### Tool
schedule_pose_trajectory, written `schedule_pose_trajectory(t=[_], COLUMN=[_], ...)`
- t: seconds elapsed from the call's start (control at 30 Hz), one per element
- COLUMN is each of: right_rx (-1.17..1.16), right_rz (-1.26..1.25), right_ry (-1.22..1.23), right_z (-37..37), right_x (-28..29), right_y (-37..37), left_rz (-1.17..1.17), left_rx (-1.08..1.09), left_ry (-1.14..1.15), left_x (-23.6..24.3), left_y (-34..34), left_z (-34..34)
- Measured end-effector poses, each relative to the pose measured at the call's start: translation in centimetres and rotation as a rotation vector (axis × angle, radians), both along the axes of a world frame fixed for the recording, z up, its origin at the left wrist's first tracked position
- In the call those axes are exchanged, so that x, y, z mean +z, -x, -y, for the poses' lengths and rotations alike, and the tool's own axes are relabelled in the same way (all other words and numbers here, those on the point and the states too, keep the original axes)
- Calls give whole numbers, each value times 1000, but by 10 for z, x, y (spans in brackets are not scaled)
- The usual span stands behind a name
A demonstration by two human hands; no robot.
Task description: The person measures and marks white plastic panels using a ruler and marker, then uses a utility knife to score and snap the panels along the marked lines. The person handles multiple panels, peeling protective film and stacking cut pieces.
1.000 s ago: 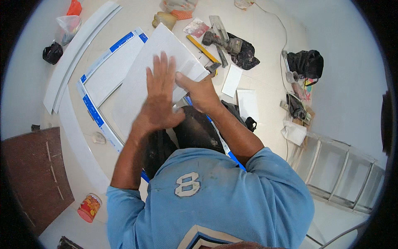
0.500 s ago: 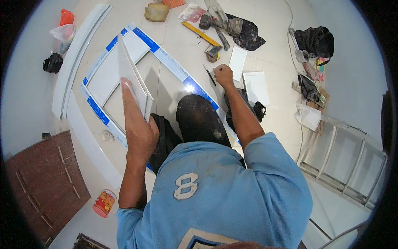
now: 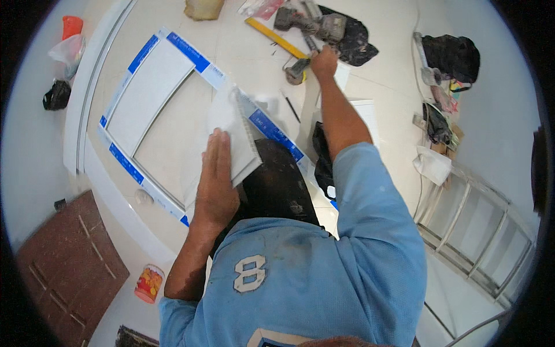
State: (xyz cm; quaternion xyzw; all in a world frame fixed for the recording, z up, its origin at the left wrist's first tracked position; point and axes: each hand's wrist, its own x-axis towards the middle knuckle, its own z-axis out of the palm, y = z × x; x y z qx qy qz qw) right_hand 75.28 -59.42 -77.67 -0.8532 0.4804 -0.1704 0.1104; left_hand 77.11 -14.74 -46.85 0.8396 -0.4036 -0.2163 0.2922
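Note:
My left hand (image 3: pixel 217 179) holds a white hollow-core panel (image 3: pixel 240 139) on edge, its fingers straight along the face and the thumb hidden behind. The panel tilts over my knee and a white frame (image 3: pixel 217 79) with blue film strips on the floor. Another white panel (image 3: pixel 151 87) fills the frame's far left part. Stretched forward, my right hand (image 3: pixel 325 62) has its fingers closed at the near end of a slim dark grey tool (image 3: pixel 311 43). Close by lie a square with a yellow blade (image 3: pixel 277 37), a tape measure (image 3: pixel 296 72) and a cordless drill (image 3: pixel 315 24).
A black pencil-like stick (image 3: pixel 291 106) lies right of the frame. White offcuts (image 3: pixel 364 107) and a black bag (image 3: pixel 321 147) are under my right arm. Long white strips (image 3: pixel 81 115) line the left wall; a ladder (image 3: pixel 474 231) stands right. A red tub (image 3: pixel 149 283) sits lower left.
My left hand has swung the panel rightward from above the frame's left half toward my knee. From beside the white offcuts, my right hand has reached forward to the slim tool.

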Motion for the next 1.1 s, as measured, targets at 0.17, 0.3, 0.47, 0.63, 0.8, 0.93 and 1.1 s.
schedule_pose_trajectory(t=[0.17, 0.3, 0.47, 0.63, 0.8, 0.93, 1.1], right_rx=[105, 237, 252, 511, 589, 648, 670], right_rz=[-322, -487, -93, 179, 173, 156, 175], right_ry=[-39, -239, -667, -1025, -1111, -910, -717], right_z=[38, 59, -19, -178, -239, -258, -273], right_x=[-40, -10, 135, 275, 317, 318, 319], right_y=[-18, -10, 52, 127, 140, 158, 180], left_rz=[-19, -23, 16, 30, 73, 135, 190], left_rx=[-30, -62, -58, -29, -37, -43, -43], left_ry=[-173, -182, -80, -22, 25, 45, 104], left_x=[-25, -37, -39, -35, -32, -31, -28], left_y=[-1, -5, -5, 8, 34, 51, 64], left_z=[2, 8, 13, 9, 2, -8, -19])
